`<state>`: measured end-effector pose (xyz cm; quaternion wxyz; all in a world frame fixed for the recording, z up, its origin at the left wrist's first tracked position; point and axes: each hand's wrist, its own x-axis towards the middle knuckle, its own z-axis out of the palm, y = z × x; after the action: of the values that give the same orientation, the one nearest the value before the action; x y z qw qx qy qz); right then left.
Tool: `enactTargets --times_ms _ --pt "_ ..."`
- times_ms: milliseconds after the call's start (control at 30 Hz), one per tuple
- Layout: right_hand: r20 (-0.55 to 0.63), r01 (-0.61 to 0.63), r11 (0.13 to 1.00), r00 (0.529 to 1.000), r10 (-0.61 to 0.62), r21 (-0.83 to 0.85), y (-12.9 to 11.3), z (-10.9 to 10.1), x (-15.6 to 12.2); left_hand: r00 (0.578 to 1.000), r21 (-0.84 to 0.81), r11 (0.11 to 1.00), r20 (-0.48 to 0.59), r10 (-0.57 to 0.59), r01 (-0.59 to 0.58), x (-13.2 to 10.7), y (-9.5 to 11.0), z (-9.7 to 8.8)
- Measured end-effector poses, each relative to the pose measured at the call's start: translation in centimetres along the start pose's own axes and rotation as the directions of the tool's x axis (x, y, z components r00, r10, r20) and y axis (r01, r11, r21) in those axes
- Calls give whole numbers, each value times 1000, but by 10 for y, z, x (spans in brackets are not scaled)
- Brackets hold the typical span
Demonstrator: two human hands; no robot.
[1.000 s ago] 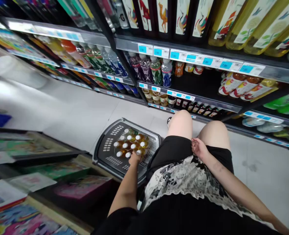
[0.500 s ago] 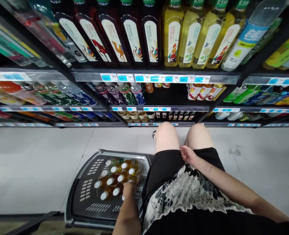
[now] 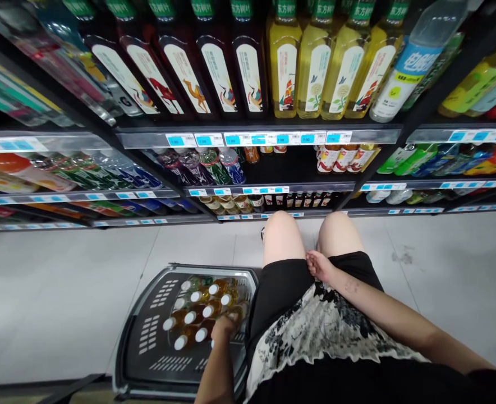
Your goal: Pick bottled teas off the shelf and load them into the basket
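My left hand (image 3: 223, 326) reaches down into a dark grey shopping basket (image 3: 125, 336) on the floor at my left. Its fingers are closed around the top of a bottle (image 3: 240, 310), whose cap they hide. Beside it stand several white-capped bottles (image 3: 190, 317) of amber and yellow drink, close together. A greenish, clearer bottle (image 3: 187, 285) is at the basket's far side. My right hand (image 3: 319, 266) rests by my lap between the thighs, its fingers curled in, with nothing visible in them.
Ahead runs a drinks shelf (image 3: 265, 134) with price tags. On its upper level are dark tea bottles (image 3: 214, 78) and yellow tea bottles (image 3: 311, 78). Smaller bottles (image 3: 340, 159) fill parts of lower levels. Pale floor tiles (image 3: 63, 292) lie left of the basket.
The view has tilted slightly, so the upper bottles show more of their green caps. My left hand has shifted a little to the right with the bottle. My right hand stays at my lap.
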<state>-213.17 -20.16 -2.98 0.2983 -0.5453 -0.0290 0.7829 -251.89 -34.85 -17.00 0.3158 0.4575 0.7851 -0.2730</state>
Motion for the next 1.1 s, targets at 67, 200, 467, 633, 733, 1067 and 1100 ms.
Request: enactTargets --times_ms 67,200,467,633,733,1067,1100 --pt "3 1 1000 1000 -1 7 0 1 1 1000 8 1000 -13 27 -27 -9 -5 -13" --pt "21 11 999 1000 -12 32 -1 1 1 988 69 988 -57 141 -137 -38 -16 -60" --pt "107 58 992 992 -70 110 -8 -8 -6 830 279 932 -441 340 -233 -184 11 -222" --pt "413 37 993 907 -80 112 -16 -11 -18 356 315 807 -775 522 -499 -265 28 -291" --pt "608 -59 998 791 64 -28 -17 -12 -25 20 386 582 -822 569 -716 -296 47 -317" --pt "644 -123 951 711 283 -283 -1 -28 -29 -45 257 82 -454 890 -963 -290 162 -340" --pt "642 -129 943 703 306 -307 -1 -30 -29 -21 248 105 -458 889 -963 -283 168 -337"
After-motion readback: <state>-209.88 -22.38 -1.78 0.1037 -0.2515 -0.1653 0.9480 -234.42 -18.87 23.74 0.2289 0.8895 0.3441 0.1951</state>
